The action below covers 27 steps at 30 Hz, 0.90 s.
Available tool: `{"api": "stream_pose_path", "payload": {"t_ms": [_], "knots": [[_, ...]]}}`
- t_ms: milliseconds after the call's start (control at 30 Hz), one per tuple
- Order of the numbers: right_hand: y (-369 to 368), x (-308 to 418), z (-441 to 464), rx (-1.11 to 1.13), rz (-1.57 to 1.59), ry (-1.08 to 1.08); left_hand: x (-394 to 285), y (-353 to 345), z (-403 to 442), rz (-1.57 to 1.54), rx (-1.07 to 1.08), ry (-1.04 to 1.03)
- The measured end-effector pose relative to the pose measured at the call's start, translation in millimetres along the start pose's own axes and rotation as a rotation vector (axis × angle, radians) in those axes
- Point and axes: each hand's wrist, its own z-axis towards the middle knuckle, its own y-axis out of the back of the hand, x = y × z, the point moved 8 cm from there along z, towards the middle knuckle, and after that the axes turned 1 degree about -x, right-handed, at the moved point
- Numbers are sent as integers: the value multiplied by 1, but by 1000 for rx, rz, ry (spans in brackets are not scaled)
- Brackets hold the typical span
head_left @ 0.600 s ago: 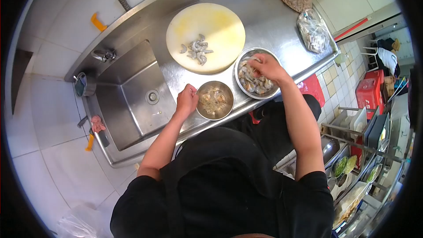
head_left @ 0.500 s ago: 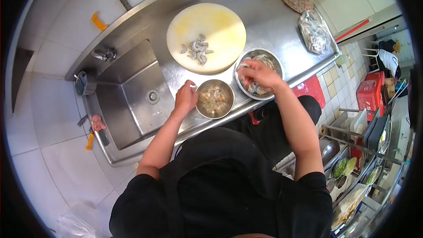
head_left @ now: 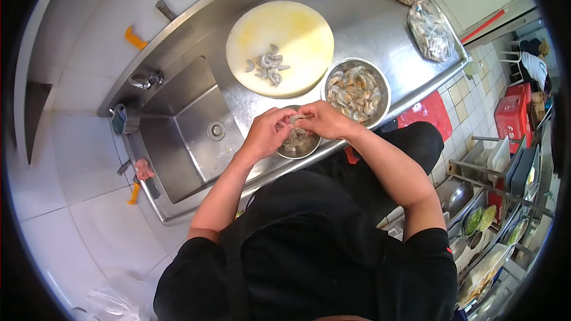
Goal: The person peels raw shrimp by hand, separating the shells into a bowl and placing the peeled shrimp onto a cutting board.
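Shrimp [head_left: 295, 119] is pinched between left hand [head_left: 266, 132] and right hand [head_left: 324, 120] just above the steel bowl [head_left: 307, 150], looks like the peeling step to me, so the next tug probably calls for a gentle touch.

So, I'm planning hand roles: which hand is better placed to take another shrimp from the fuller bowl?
Probably the right hand: it is nearer the fuller bowl, lying between that bowl and the left hand.

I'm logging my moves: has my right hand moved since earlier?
Yes: your right hand went from the large bowl to over the small bowl, nearer the drain.
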Motion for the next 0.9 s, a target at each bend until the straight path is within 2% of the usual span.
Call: {"api": "stream_pose_path", "payload": {"t_ms": [133, 200, 267, 367, 433, 467, 500, 533, 567, 600, 633, 700, 733, 800, 867, 900], "knots": [[-5, 8, -2, 10, -76, 22, -3, -4, -5, 106, 17, -62], [-2, 17, -2, -39, -274, 107, 2, -6, -6, 111, 29, -58], [-4, 12, 0, -32, -236, 77, 7, -8, -8, 115, 42, -56], [-6, 1, 2, 25, -84, -1, 21, -8, -14, -24, 43, 6], [-10, -5, 4, 81, 29, -46, 40, -11, -19, -338, 37, 119], [-10, -8, 4, 73, 119, -71, 46, -11, -20, -338, 37, 119], [-11, -13, 5, 64, 210, -96, 50, -8, -22, -507, 7, 120], [-12, -20, 7, 63, 209, -96, 53, -5, -22, -676, -23, 118], [-8, -28, 10, -24, 50, -40, 55, -3, -22, -676, -22, 116], [-4, -33, 11, -111, -109, 17, 50, 7, -21, -719, -93, 41], [-9, -39, 11, -110, -114, 21, 46, 17, -21, -761, -167, -38], [-21, -29, 7, -138, -412, 180, 49, 23, -20, -757, -194, -64], [-26, -28, 6, -73, -448, 145, 49, 27, -21, -718, -250, -74], [-33, -18, 2, -122, -475, 207, 50, 30, -22, -677, -321, -102], [-38, 0, -2, -189, -521, 303, 64, 28, -26, -417, -396, 51], [-36, 0, -2, -225, -286, 238, 66, 28, -27, -209, -449, 64]]}}
